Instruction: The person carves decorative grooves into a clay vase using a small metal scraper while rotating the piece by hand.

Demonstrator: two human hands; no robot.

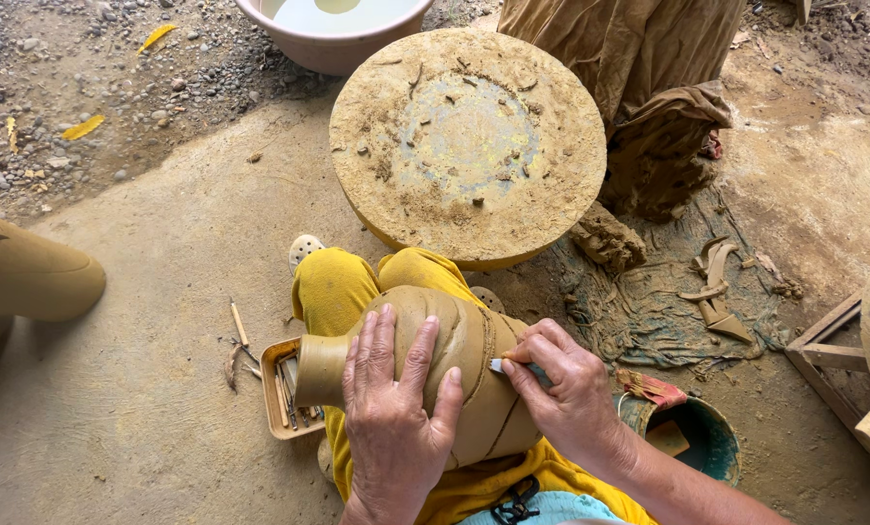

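Carving looked to be the step in hand: unfired clay vase (454, 360) lay on its side across the lap in yellow trousers, just below the clay-caked round wheel (468, 144). Left hand (393, 408) lay spread flat over the vase's shoulder, steadying, grip open and clasping nothing. Right hand (563, 389) was pinched shut on a small pale-tipped tool (501, 367), tip touching the vase's ribbed flank. Next stroke probably called for light, even pressure along the groove.

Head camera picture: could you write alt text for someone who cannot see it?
A left hand steadies an unfired clay vase lying across a lap, while the right hand presses a small tool against it. Ahead lie a clay-caked round wheel and a basin.
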